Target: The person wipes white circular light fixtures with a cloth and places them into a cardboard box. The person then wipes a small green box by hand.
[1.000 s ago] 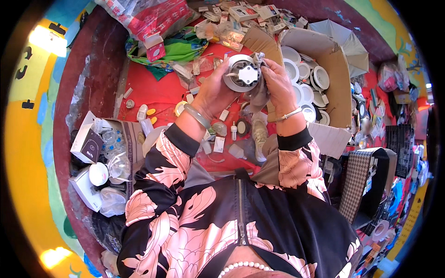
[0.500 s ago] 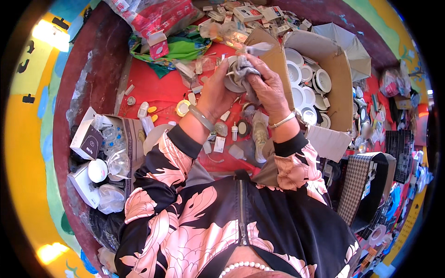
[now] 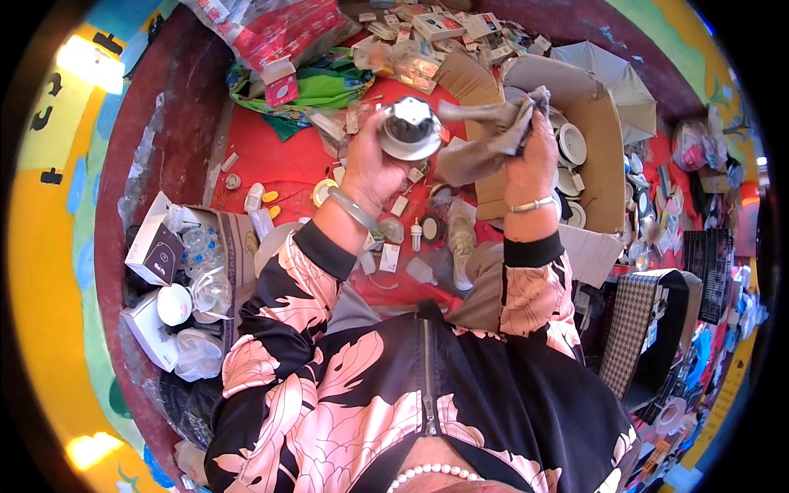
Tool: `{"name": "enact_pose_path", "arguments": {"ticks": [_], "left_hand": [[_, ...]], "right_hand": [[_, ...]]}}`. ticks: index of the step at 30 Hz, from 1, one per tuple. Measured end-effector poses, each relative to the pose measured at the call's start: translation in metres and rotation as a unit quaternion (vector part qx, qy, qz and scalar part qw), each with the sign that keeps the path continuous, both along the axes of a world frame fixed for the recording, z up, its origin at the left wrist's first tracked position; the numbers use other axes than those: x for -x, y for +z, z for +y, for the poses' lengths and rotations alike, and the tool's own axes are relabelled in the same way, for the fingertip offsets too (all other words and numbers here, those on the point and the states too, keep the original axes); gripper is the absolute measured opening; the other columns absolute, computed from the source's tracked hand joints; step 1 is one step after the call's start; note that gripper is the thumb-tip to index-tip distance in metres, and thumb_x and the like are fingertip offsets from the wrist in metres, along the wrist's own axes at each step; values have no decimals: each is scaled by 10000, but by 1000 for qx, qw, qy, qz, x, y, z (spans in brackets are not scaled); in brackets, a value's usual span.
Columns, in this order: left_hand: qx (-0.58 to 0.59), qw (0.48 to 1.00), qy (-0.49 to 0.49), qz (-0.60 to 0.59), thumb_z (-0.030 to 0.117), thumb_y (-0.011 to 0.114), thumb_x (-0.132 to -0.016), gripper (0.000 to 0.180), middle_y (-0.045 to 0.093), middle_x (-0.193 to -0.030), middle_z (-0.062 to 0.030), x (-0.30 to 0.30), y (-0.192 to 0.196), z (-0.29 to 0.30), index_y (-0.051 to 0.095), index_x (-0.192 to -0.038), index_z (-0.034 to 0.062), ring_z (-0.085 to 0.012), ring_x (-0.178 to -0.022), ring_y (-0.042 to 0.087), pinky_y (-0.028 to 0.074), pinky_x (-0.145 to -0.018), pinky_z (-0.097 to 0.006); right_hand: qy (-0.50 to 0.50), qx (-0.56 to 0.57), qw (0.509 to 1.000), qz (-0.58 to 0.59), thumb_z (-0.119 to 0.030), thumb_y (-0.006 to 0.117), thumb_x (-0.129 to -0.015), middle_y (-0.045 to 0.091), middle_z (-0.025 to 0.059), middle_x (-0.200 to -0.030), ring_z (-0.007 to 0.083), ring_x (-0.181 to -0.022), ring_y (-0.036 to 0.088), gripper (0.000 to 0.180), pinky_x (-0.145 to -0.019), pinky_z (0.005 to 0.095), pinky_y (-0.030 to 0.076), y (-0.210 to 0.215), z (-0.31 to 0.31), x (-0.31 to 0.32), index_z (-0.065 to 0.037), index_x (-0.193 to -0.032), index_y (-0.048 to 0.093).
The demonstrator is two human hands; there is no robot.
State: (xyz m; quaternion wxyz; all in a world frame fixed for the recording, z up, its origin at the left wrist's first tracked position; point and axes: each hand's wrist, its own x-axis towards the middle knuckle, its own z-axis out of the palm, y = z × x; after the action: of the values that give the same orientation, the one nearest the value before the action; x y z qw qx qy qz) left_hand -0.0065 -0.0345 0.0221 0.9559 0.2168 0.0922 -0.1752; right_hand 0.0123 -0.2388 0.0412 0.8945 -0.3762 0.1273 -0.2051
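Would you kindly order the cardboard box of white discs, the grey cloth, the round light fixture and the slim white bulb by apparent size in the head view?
Cardboard box
Grey cloth
Round light fixture
Slim white bulb
The held cloth and fixture may be nearer the camera, so true sizes could differ.

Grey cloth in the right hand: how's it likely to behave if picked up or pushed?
The grey cloth is probably floppy: it droops in loose folds from the right hand. Pushed, it would likely bunch rather than roll, being so crumpled. Probably hard to break, given its soft fabric look.
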Motion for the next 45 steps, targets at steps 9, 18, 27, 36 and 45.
{"name": "enact_pose_path", "arguments": {"ticks": [9,18,27,36,45], "left_hand": [[99,994,49,-14,309,344,-955,385,544,-1201,-171,-11,-5,12,487,-1205,55,-351,-1107,529,428,-935,-547],[15,992,59,-109,304,437,-932,413,562,-1188,-138,-2,9,2,474,-1216,7,-280,-1100,545,433,-956,-443],[19,992,26,-124,288,399,-948,395,570,-1168,-141,0,13,0,477,-1209,2,-273,-1076,562,453,-938,-431],[181,980,-20,-85,312,411,-927,400,558,-1205,-149,-6,-3,15,509,-1206,44,-312,-1127,529,415,-971,-488],[33,998,-34,-45,253,516,-862,371,613,-1094,-141,3,9,7,546,-1144,14,-288,-1007,598,469,-915,-463]], "right_hand": [[141,308,940,-39,-49,616,-795,628,10,-807,61,-713,559,175,-630,200,463,8,44,36,-21,-965,646],[89,607,788,56,-210,663,-697,614,136,-631,198,-579,612,207,-569,318,479,11,63,46,-46,-823,669],[-43,651,757,-18,-110,654,-703,609,108,-695,166,-602,577,137,-589,301,464,12,61,52,-39,-819,646],[184,232,951,-86,52,577,-762,613,14,-937,95,-841,572,207,-767,231,474,24,32,34,-12,-955,614],[-18,491,862,-120,40,590,-720,579,46,-821,134,-759,575,216,-682,253,466,30,41,35,-41,-917,626]]}}
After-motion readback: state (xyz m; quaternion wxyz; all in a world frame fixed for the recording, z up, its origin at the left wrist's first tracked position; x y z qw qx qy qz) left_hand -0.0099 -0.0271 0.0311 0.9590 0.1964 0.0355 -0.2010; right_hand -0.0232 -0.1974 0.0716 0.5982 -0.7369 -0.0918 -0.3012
